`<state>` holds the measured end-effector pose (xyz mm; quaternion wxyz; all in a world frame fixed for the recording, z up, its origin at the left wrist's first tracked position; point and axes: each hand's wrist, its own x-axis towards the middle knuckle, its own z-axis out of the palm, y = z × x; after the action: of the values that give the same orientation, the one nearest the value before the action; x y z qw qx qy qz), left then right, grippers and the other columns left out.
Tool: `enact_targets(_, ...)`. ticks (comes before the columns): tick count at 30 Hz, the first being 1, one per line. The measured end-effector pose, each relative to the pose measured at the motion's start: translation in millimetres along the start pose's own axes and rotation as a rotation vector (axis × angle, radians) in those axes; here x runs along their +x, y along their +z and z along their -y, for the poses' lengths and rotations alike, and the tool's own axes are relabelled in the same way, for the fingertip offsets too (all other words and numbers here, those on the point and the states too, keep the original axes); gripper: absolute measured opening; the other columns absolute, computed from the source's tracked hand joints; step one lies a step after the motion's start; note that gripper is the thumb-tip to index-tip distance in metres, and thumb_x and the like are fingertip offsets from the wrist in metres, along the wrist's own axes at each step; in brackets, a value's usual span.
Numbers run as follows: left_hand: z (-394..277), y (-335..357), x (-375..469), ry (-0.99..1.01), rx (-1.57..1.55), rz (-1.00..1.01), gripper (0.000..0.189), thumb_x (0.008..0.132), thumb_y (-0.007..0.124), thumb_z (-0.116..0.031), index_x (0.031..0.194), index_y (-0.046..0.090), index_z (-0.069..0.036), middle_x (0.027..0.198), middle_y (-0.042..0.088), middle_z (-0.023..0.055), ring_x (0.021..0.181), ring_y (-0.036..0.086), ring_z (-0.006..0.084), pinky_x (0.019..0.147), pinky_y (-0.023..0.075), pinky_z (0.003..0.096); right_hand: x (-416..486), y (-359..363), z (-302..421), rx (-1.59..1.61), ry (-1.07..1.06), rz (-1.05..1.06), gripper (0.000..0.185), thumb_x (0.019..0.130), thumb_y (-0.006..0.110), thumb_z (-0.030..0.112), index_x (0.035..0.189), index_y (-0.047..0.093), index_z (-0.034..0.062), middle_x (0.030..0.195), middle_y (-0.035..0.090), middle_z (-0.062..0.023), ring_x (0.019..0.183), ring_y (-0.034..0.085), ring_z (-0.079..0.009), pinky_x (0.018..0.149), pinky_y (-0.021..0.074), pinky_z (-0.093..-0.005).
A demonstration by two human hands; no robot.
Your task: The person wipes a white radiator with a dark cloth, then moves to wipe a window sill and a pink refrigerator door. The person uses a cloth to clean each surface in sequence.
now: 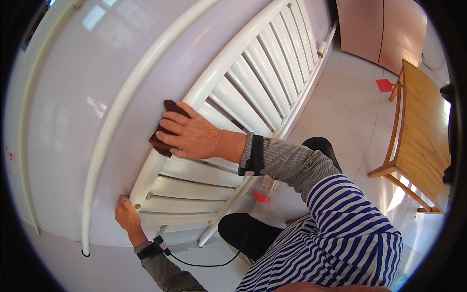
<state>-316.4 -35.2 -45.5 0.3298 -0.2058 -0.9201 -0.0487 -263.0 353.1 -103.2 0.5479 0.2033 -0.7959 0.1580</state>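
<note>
A white column radiator [251,76] runs along the wall in front of me. My right hand [195,135] presses a dark brown cloth [162,137] over the radiator's thick top pipe, fingers spread across the fabric. At the near end of that pipe, my left hand [127,217] grips the rounded end, its thumb on the side and the other fingers mostly hidden. A small brass-coloured fitting [137,206] shows beside the thumb. Black bands circle both of my wrists, and a cable trails from the left one.
White pipes [126,91] run along the glossy wall left of the radiator. A clear jar with a red lid [262,197] is on the floor beneath my right forearm. To the right stands a wooden table [423,135], with a red object [384,85] near its leg and a cabinet [379,29] beyond.
</note>
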Motion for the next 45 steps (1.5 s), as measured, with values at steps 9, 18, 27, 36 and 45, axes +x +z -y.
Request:
enact_targets(9, -3.7, 8.0, -7.9, -0.058, 0.011, -0.118, 0.057, 0.111, 0.029, -0.044, 0.091, 0.067, -0.005, 0.079, 0.069, 0.0172, 0.071, 0.065, 0.0423, 0.065, 0.0484, 0.0515, -43.3, -80.2, -178.8, -0.341, 0.259, -0.209, 0.042, 0.092, 0.066, 0.038, 0.124, 0.065, 0.0116, 0.133, 0.059, -0.012, 0.139, 0.044, -0.0337, 0.121, 0.0229, -0.0589)
enact_targets(18, 3.1, 14.2, -9.5, -0.131, -0.061, -0.122, 0.054, 0.112, 0.029, -0.04, 0.091, 0.065, -0.006, 0.076, 0.067, 0.0144, 0.067, 0.064, 0.0361, 0.061, 0.0485, 0.0474, -71.3, -85.6, -273.4, -0.232, 0.651, -0.633, 0.061, 0.11, 0.044, 0.042, 0.155, 0.041, 0.0007, 0.163, 0.033, -0.029, 0.152, 0.028, -0.0468, 0.125, 0.0226, -0.0499)
enact_targets(27, 5.4, 15.2, -8.7, -0.069, -0.157, -0.128, 0.06, 0.112, 0.027, -0.047, 0.099, 0.066, -0.002, 0.085, 0.068, 0.012, 0.074, 0.064, 0.0273, 0.068, 0.0519, 0.0384, -169.0, -11.5, -209.3, -0.169, 0.856, -0.584, 0.06, 0.109, 0.044, 0.034, 0.155, 0.036, -0.0053, 0.161, 0.035, -0.0284, 0.151, 0.028, -0.0476, 0.125, 0.0211, -0.0504)
enact_targets(36, 9.8, 18.3, -11.5, -0.129, -0.169, -0.176, 0.06, 0.111, 0.03, -0.048, 0.1, 0.065, -0.001, 0.087, 0.065, 0.0085, 0.076, 0.061, 0.0211, 0.066, 0.0501, 0.0324, -345.8, 56.8, -197.7, -0.013, 1.2, -0.606, 0.057, 0.111, 0.042, 0.033, 0.152, 0.038, -0.0065, 0.15, 0.046, -0.0271, 0.14, 0.043, -0.0416, 0.12, 0.0306, -0.0426)
enact_targets(45, 17.9, 16.6, -9.1, -0.133, -0.155, -0.092, 0.059, 0.112, 0.03, -0.048, 0.102, 0.066, -0.002, 0.087, 0.066, 0.0098, 0.079, 0.064, 0.0216, 0.063, 0.0505, 0.0303, -343.7, 34.7, -210.8, 0.489, 1.667, -0.63, 0.059, 0.109, 0.046, 0.042, 0.148, 0.047, -0.0014, 0.144, 0.054, -0.015, 0.132, 0.049, -0.0246, 0.113, 0.0359, -0.0368)
